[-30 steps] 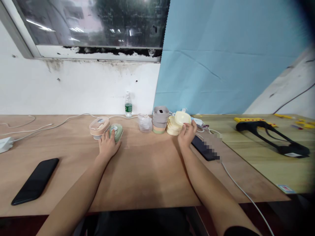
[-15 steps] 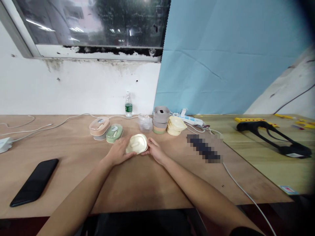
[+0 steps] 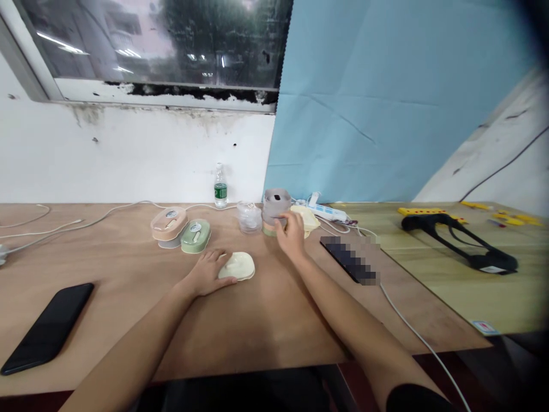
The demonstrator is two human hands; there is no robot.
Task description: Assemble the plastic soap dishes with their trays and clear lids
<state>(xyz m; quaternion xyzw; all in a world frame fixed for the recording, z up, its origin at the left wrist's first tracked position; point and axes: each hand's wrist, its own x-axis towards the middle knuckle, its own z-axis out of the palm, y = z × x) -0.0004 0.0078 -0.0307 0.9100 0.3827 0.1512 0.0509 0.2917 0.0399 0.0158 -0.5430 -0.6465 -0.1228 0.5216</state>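
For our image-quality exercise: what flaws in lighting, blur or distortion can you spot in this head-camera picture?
Head view: light streaks glare in the window; a dark vignette clips the top right corner; a pixelated patch masks something on the table; the left hand and right hand look sharp, with only soft shadows.

The right hand (image 3: 291,236) hides part of the yellow lid stack (image 3: 311,217).

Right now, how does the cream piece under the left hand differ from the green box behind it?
The cream piece is low and shallow; the green box stands taller. The left hand rests on the cream piece; no hand touches the green box. The cream piece lies alone; the green box sits against a pink box. Both are rounded oblongs.
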